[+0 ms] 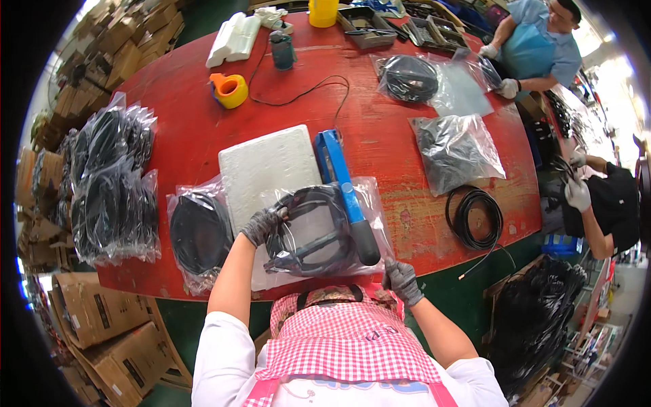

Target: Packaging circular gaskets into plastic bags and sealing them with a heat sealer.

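A clear plastic bag (319, 258) with a coiled black cable (313, 197) inside lies on a white foam board (268, 157) in front of me. My left hand (263, 225), in a grey glove, is closed on the bag's left side. Across the bag's right part rests a blue bag sealer (337, 167) with a thick black handle, which no hand touches. My right hand (404, 282), also gloved, has its fingers curled by the bag's near right corner; what it pinches, if anything, is too small to tell. Left of the board is another bagged cable (200, 230).
Bagged cables (112, 197) are piled on the red table's left side. At right are a flat bag (456, 152) and a loose cable coil (475, 218). Farther back stand a tape dispenser (230, 90) and a bottle (282, 51). Two people work along the right.
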### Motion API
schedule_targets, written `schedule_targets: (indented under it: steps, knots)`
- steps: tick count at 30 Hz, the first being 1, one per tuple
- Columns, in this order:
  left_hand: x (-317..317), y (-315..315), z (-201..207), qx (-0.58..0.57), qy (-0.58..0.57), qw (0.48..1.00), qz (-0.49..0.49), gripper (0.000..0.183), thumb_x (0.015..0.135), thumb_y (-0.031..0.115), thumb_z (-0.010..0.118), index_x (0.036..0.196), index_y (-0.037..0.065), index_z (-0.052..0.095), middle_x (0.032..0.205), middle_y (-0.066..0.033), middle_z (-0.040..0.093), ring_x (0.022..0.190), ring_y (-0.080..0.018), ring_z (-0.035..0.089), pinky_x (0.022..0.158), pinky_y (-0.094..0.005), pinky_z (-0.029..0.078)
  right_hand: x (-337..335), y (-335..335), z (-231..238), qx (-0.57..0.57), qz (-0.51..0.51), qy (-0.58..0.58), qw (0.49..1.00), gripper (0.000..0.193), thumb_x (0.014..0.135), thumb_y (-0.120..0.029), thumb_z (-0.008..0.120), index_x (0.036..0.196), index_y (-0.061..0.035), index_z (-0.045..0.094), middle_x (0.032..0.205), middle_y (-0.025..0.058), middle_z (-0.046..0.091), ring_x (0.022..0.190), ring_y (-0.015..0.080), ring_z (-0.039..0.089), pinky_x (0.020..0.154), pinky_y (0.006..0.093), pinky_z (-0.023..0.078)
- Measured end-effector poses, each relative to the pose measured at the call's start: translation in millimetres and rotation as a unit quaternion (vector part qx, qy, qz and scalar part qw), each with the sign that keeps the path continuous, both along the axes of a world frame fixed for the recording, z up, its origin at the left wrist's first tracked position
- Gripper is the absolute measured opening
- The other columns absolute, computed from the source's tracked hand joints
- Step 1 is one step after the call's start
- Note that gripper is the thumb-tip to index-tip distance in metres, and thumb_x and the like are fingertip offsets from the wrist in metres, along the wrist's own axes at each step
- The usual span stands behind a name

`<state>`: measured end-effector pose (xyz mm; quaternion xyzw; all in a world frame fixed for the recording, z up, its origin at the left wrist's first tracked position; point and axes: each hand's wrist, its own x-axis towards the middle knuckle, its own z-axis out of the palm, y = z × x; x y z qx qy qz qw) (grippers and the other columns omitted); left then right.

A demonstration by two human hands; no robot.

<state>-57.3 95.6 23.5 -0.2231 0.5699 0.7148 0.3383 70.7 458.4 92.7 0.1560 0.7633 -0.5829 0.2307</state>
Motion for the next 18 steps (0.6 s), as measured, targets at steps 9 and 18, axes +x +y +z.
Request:
schedule_targets:
  steps: [9,18]
  knots:
    - [-14.7,-34.9,-9.0,-0.09,0.007,0.992,0.084,0.03,0.078,0.032,0.063,0.096,0.008,0.059,0.076,0.0006,0.057,0.065,-0.0106,0.05,0.057,-0.0261,0.04,-66.4,-2.6,-33.4,0.022,-0.113,0.117,0.986,0.025,0.086,-0.027,0.051,0.087,-0.0023,0.055,0.076,0.0085,0.058,0.069,0.016,0.055,0.064,0.0285,0.045]
    - [-14.1,-41.7,-24.3,-0.134,0.005,0.989,0.066,0.03,0.076,0.035,0.064,0.088,0.008,0.062,0.073,0.001,0.056,0.064,-0.0111,0.046,0.057,-0.0265,0.038,-56.5,-82.1,11.3,0.44,0.311,0.269,0.799,0.08,0.073,-0.045,0.055,0.131,0.0028,0.026,0.129,0.0283,0.03,0.124,0.0359,0.026,0.102,0.044,0.021]
